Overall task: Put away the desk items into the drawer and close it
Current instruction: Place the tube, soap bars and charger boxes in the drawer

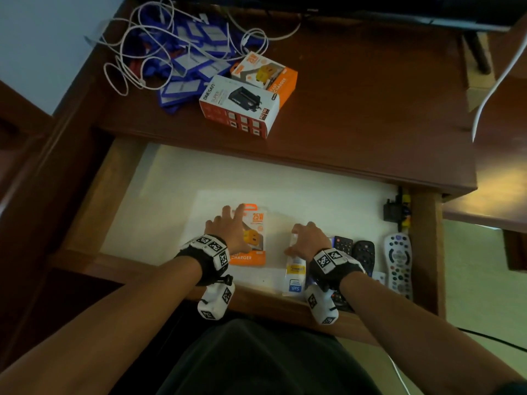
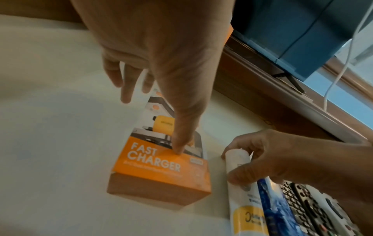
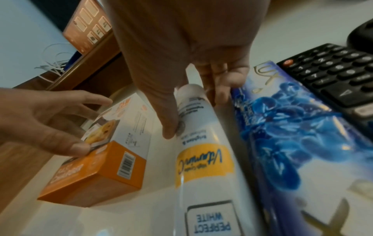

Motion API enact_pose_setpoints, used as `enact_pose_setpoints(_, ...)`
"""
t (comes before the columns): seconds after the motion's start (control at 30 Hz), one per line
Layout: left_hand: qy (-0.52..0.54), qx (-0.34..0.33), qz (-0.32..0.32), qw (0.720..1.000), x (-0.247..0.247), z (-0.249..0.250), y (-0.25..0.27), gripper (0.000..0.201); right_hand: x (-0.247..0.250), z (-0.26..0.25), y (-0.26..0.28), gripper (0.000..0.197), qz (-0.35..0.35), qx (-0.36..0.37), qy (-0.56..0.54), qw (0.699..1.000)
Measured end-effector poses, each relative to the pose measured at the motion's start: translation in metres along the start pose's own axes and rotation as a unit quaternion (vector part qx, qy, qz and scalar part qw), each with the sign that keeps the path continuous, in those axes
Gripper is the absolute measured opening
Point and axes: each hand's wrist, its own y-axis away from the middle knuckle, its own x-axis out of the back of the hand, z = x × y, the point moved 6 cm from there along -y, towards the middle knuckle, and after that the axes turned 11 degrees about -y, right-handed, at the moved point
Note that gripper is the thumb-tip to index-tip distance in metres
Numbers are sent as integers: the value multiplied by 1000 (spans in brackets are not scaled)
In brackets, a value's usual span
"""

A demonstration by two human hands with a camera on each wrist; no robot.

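Both forearms are bare, with no sleeves in view. On each wrist the person wears a black band (image 1: 209, 259) with white blocks on top, and every block carries a black-and-white square marker. The band on the right wrist (image 1: 332, 266) looks the same. Under each band hangs a white box-shaped camera unit (image 1: 216, 302), also with square markers on its sides; the second unit (image 1: 321, 307) hangs under the right wrist. A small black knob sits beside the left band. The person wears dark clothing (image 1: 268, 363) on the lower body.

glossy cardboard charger box (image 2: 161, 167), smooth plastic tube (image 3: 203, 143), wooden drawer (image 1: 94, 201)
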Motion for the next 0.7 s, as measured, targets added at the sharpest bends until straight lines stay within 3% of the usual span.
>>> enact_pose_setpoints(0.3,52,-22,-35,998,-8,29,0,114,7,5,3,59,18,68,78,994)
enact_pose_setpoints(0.47,51,-84,-79,992,-22,51,5,111,12,9,8,50,40,77,76,993)
enact_pose_setpoints(0.7,89,-94,-94,987,-27,55,12,99,14,10,12,43,45,72,68,994)
